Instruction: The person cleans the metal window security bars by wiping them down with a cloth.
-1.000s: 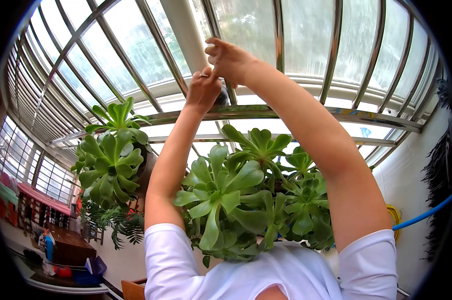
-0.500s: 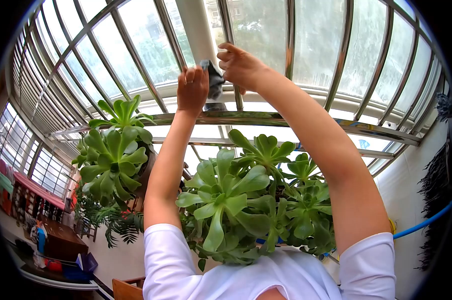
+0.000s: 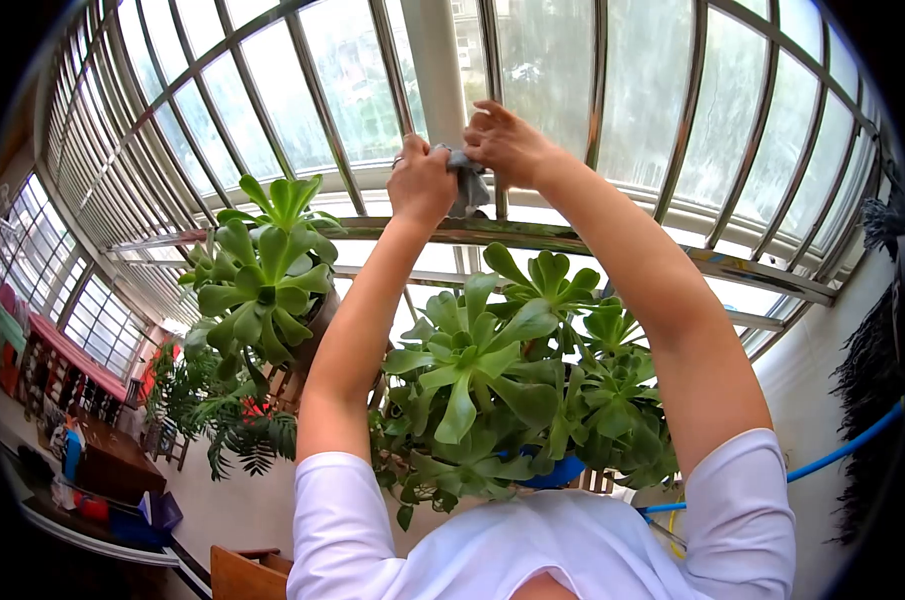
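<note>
No text, label, brand, number or sign is legible in the head view. The grey cloth (image 3: 469, 188), metal rail (image 3: 532, 236), blue hose (image 3: 842, 451) and white shirt (image 3: 532, 540) show no readable marking.

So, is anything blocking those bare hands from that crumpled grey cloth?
Nothing visible: the left hand seems to grip the crumpled grey cloth, with the right hand at its edge. Green rosette-shaped plants sit lower.

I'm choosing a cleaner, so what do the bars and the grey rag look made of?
The bars look like polished metal, perhaps stainless steel, given their mirror-like streaks. The grey rag looks like soft matte fabric by its folds; fibre unclear.
</note>
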`<state>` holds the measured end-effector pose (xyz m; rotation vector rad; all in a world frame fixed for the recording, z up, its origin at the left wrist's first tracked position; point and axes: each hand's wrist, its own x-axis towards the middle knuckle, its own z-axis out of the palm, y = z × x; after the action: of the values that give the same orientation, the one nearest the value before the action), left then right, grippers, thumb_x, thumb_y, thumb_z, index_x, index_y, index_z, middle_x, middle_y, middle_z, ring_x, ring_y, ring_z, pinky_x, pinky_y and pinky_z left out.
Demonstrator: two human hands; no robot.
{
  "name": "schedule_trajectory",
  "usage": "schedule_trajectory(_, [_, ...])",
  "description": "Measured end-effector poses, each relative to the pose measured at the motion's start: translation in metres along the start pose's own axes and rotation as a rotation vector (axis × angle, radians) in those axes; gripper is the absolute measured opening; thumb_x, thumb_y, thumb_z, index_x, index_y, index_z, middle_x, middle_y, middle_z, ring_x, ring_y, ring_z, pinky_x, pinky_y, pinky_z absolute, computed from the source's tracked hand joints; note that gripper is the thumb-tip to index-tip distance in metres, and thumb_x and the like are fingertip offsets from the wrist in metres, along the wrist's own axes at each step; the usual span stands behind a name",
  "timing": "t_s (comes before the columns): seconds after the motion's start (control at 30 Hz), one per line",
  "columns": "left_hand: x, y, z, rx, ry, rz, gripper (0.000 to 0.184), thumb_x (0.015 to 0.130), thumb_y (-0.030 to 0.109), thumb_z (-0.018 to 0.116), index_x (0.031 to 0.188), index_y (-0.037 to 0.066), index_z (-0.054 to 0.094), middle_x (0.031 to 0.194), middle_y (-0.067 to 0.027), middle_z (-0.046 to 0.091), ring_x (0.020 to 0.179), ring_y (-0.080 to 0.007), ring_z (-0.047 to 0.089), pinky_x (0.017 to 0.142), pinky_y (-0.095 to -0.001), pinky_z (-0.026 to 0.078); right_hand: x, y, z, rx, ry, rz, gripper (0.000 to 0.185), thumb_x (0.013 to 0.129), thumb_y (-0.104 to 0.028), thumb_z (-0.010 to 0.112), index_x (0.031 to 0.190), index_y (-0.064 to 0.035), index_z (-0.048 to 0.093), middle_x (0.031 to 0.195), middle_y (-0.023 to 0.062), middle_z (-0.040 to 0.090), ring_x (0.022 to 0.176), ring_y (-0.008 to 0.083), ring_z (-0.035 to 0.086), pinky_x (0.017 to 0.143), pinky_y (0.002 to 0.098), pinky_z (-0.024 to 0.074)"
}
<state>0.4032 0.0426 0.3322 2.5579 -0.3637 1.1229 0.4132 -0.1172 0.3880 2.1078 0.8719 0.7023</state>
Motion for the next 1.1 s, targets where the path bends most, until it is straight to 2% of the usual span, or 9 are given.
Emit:
schedule_trajectory(0.07, [0.011, -0.013, 0.001, -0.081, 0.025, -0.052, 0.016, 0.082, 0.021, 0.057, 0.091, 0.013, 0.068, 0.086, -0.0098, 0.060, 0.084, -0.0323, 0.062, 0.072, -0.0405, 0.051, 0.001, -0.006, 0.012, 0.516, 0.224, 0.088, 0.065, 0.060, -0.029, 0.080, 0.120, -0.0202, 0.056, 0.122, 0.0014, 0.052, 0.124, 0.0222, 0.041, 0.115, 0.0374, 0.0140])
schedule_trajectory(0.1, [0.017, -0.022, 0.002, -0.369, -0.046, -0.100, 0.018, 0.083, 0.021, 0.057, 0.094, 0.013, 0.068, 0.085, -0.0102, 0.063, 0.078, -0.0316, 0.062, 0.070, -0.0389, 0.050, -0.004, -0.007, 0.011, 0.671, 0.354, 0.140, 0.074, 0.062, -0.023, 0.080, 0.129, -0.0203, 0.049, 0.130, 0.0055, 0.046, 0.120, 0.0274, 0.046, 0.111, 0.0381, 0.0293])
schedule_trajectory(0.33, [0.022, -0.004, 0.008, -1.259, -0.160, -0.034, 0.027, 0.088, 0.019, 0.059, 0.105, -0.001, 0.056, 0.086, -0.0073, 0.064, 0.076, -0.0147, 0.062, 0.064, -0.0263, 0.049, -0.024, -0.005, -0.003, 1.253, 0.435, 0.231, 0.063, 0.068, -0.009, 0.069, 0.128, -0.0194, 0.050, 0.110, 0.0129, 0.061, 0.097, 0.0307, 0.062, 0.084, 0.0384, 0.0508])
schedule_trajectory(0.47, [0.011, -0.013, 0.021, -0.809, -0.313, 0.077, 0.070, 0.079, 0.048, 0.068, 0.121, -0.002, 0.042, 0.111, -0.0162, 0.056, 0.100, -0.0247, 0.059, 0.084, -0.0361, 0.051, -0.044, 0.015, 0.018, 0.934, 0.499, 0.455, 0.047, 0.072, -0.008, 0.068, 0.116, -0.0202, 0.059, 0.093, 0.0145, 0.064, 0.075, 0.0313, 0.065, 0.066, 0.0359, 0.0551])
schedule_trajectory(0.63, [-0.013, -0.038, 0.055, -0.064, -0.373, 0.382, 0.037, 0.089, 0.041, 0.055, 0.106, 0.008, 0.056, 0.102, -0.0098, 0.058, 0.098, -0.0274, 0.058, 0.084, -0.0420, 0.048, -0.064, 0.005, 0.010, 0.555, 0.029, 0.593, 0.025, 0.084, -0.006, 0.054, 0.106, -0.0083, 0.043, 0.106, 0.0206, 0.054, 0.074, 0.0341, 0.066, 0.058, 0.0411, 0.0550])
schedule_trajectory(0.73, [-0.026, -0.041, 0.075, 0.079, -0.255, 0.511, 0.020, 0.092, 0.031, 0.049, 0.094, 0.013, 0.057, 0.094, -0.0071, 0.057, 0.094, -0.0274, 0.058, 0.077, -0.0421, 0.046, -0.058, -0.011, 0.034, 0.415, -0.038, 0.482, 0.018, 0.080, -0.004, 0.057, 0.098, -0.0049, 0.057, 0.112, 0.0224, 0.051, 0.077, 0.0350, 0.066, 0.065, 0.0390, 0.0554])
schedule_trajectory(0.8, [-0.038, -0.043, 0.092, 0.054, 0.051, 0.528, 0.016, 0.092, 0.026, 0.045, 0.084, 0.014, 0.053, 0.084, -0.0036, 0.055, 0.087, -0.0226, 0.057, 0.077, -0.0384, 0.041, -0.049, -0.016, 0.041, 0.479, -0.101, 0.531, 0.020, 0.077, -0.003, 0.058, 0.095, -0.0061, 0.062, 0.113, 0.0213, 0.050, 0.083, 0.0358, 0.065, 0.072, 0.0396, 0.0544])
schedule_trajectory(1.0, [-0.038, -0.046, 0.105, -0.013, 0.141, 0.531, 0.014, 0.089, 0.026, 0.048, 0.082, 0.015, 0.052, 0.084, -0.0029, 0.055, 0.084, -0.0224, 0.056, 0.076, -0.0363, 0.041, -0.020, -0.032, 0.094, 0.913, 0.145, 0.539, 0.028, 0.070, 0.000, 0.059, 0.095, -0.0111, 0.065, 0.109, 0.0164, 0.050, 0.091, 0.0375, 0.060, 0.080, 0.0434, 0.0500])
schedule_trajectory(1.1, [-0.038, -0.046, 0.103, 0.009, 0.135, 0.537, 0.015, 0.089, 0.026, 0.048, 0.082, 0.014, 0.053, 0.084, -0.0034, 0.055, 0.084, -0.0221, 0.056, 0.077, -0.0356, 0.040, -0.023, -0.030, 0.086, 0.682, -0.091, 0.445, 0.021, 0.072, 0.001, 0.058, 0.088, -0.0094, 0.067, 0.108, 0.0157, 0.052, 0.090, 0.0351, 0.061, 0.078, 0.0416, 0.0507])
